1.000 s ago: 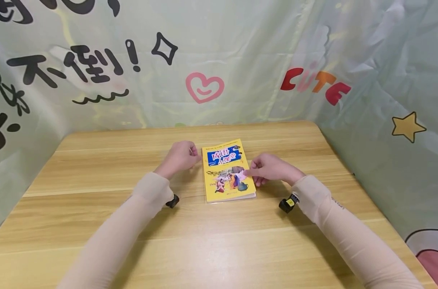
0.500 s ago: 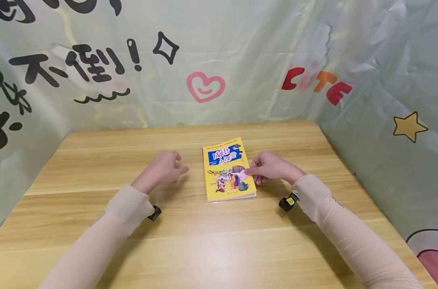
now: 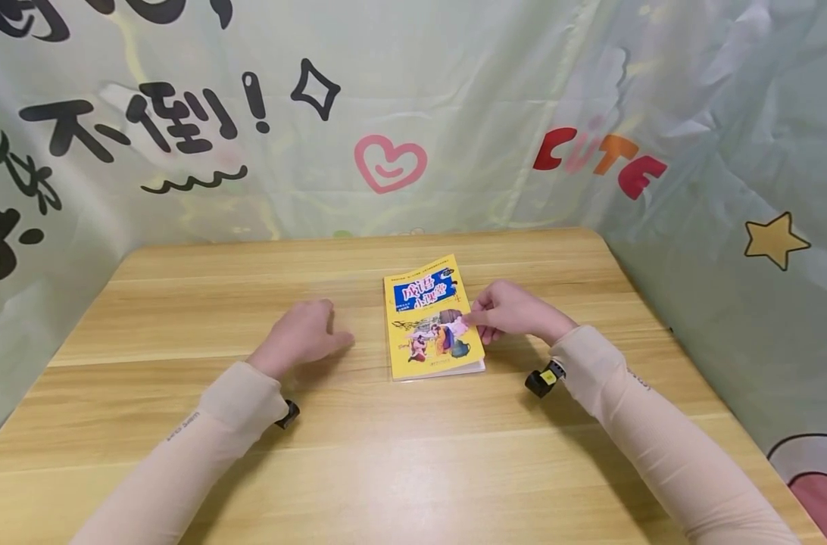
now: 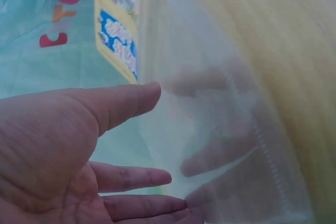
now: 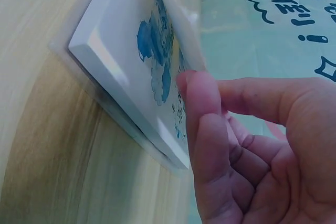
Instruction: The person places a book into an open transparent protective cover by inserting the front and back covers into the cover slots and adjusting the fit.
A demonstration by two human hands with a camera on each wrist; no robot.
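A yellow paperback book (image 3: 427,325) with a blue title panel lies on the wooden table, its cover facing up. My right hand (image 3: 512,309) pinches the right edge of the front cover between thumb and finger. In the right wrist view this cover (image 5: 185,32) is raised a little off the first page (image 5: 118,30), which carries a blue picture. Left of the book is my left hand (image 3: 303,337), apart from it, thumb and fingers extended. A clear plastic sheet (image 4: 210,135) spreads beside those fingers in the left wrist view; whether they touch it I cannot tell.
The wooden table (image 3: 413,454) extends on all sides of the book. Behind it and along the sides hangs a pale green printed cloth (image 3: 468,113). A small black camera (image 3: 541,381) is strapped to the right wrist, another (image 3: 288,414) to the left.
My left hand has drawn back leftward and toward me from the book's left edge, its fingers opening out. My right hand keeps its pinch on the cover, nearly still.
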